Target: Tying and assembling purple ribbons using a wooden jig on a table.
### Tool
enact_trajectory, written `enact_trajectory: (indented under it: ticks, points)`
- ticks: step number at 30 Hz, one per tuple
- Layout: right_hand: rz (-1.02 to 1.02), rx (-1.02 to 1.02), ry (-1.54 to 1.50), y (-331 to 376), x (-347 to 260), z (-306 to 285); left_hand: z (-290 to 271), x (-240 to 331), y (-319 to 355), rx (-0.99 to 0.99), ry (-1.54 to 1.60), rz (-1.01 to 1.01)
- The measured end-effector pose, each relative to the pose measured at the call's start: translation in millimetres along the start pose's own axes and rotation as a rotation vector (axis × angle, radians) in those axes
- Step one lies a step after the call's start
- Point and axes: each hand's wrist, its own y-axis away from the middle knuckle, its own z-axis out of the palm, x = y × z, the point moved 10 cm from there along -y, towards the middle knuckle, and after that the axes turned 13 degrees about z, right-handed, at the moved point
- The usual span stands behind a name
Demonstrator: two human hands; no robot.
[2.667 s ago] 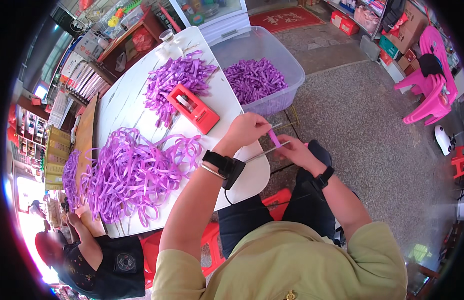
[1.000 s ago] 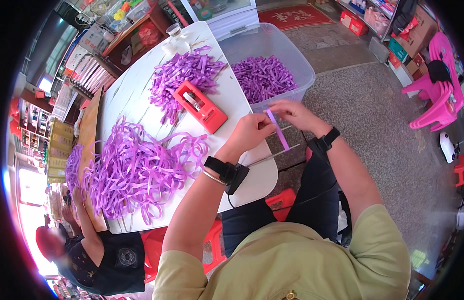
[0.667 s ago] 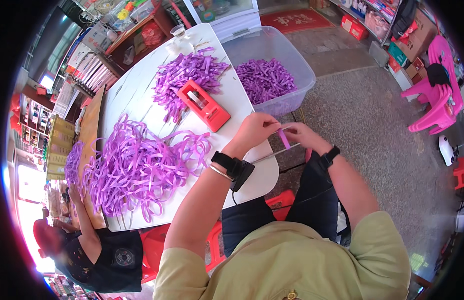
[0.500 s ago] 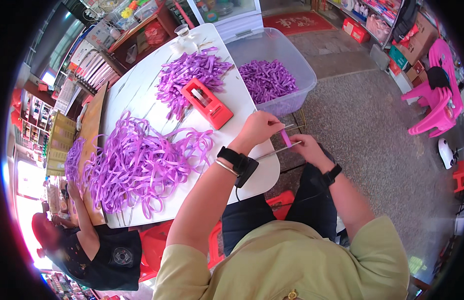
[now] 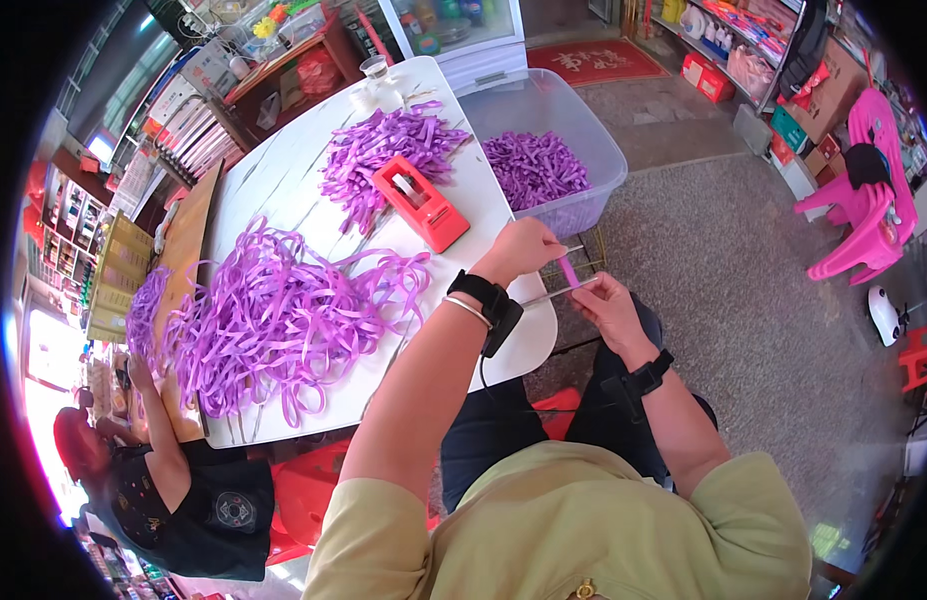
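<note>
My left hand (image 5: 521, 248) and my right hand (image 5: 605, 303) meet just past the edge of the white table (image 5: 283, 180), both pinching a short purple ribbon piece (image 5: 568, 271) between them. A thin clear strip runs from my left fingers toward my right hand. A red tape dispenser (image 5: 420, 203) sits on the table just left of my left hand. A big loose heap of purple ribbon (image 5: 273, 315) lies on the near part of the table. A smaller pile of cut purple pieces (image 5: 383, 150) lies farther back.
A clear plastic bin (image 5: 583, 130) holding purple ribbon pieces stands on the floor beyond my hands. Another person in a black shirt (image 5: 183, 490) sits at the table's left end, a hand on the ribbon. Pink plastic chairs (image 5: 863, 200) stand at the right. Shelves and boxes line the back.
My hands dropped from above the table edge toward my lap and drew slightly apart, still holding the ribbon piece. The view shifted a little; the table's piles stayed put.
</note>
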Motion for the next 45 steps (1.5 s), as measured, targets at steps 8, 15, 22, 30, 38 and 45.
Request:
enact_trajectory:
  ticks: [8,15,22,30,38,45]
  points:
    - [0.151,-0.030,0.060,0,-1,7,0,1,-2,-0.013,-0.020,0.004]
    - [0.179,-0.016,0.176,3,-5,3,-1,1,-2,0.005,-0.053,-0.016]
    - [0.170,-0.045,0.195,8,-6,12,-28,16,21,0.409,0.105,0.104]
    - [0.258,-0.055,0.143,6,-2,5,57,42,103,0.229,1.196,-0.355]
    - [0.357,-0.160,-0.017,0,4,14,86,78,82,0.229,2.005,-0.275]
    - [0.349,-0.190,0.038,8,-6,15,82,88,82,0.170,2.182,-0.075]
